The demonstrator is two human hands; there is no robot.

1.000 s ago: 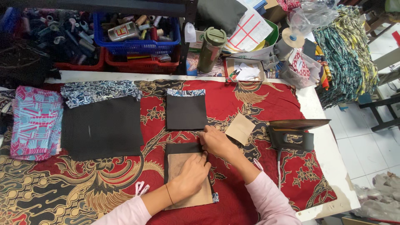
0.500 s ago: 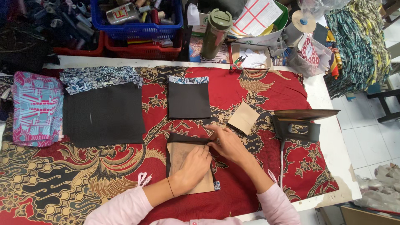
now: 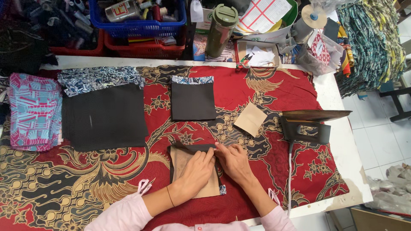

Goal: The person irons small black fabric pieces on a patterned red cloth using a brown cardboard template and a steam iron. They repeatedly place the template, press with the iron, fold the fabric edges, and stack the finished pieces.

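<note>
Two bare hands work side by side on a tan card piece (image 3: 195,171) lying on a red batik cloth (image 3: 265,90) that covers the worktop (image 3: 338,102). The left hand (image 3: 195,171) lies flat on the tan card, its fingers (image 3: 208,155) together and stretched toward the card's upper edge, pressing down rather than gripping. The right hand (image 3: 233,161) sits just beside it, touching it; its fingers (image 3: 222,148) are drawn together on a dark fabric strip (image 3: 192,147) folded over the top of the card. Whether they pinch the strip or only press it I cannot tell. A narrow patterned edge (image 3: 222,189) peeks out at the card's lower right corner.

Near the right hand, up and to the right, a small tan square (image 3: 250,119) lies alone on the cloth. Further right, an iron (image 3: 310,126) rests at the edge of the batik, its cord (image 3: 290,179) running down toward the front edge. Above the hands lies a black rectangle (image 3: 193,100) with a blue-and-white patterned border at its top. To the left is a larger black sheet (image 3: 105,115), with blue patterned fabric (image 3: 98,79) at its top, and a pink and blue stack (image 3: 34,111) at the far left. Behind the cloth stand a blue crate (image 3: 141,21) over a red crate (image 3: 141,47), and a green bottle (image 3: 220,30).
</note>
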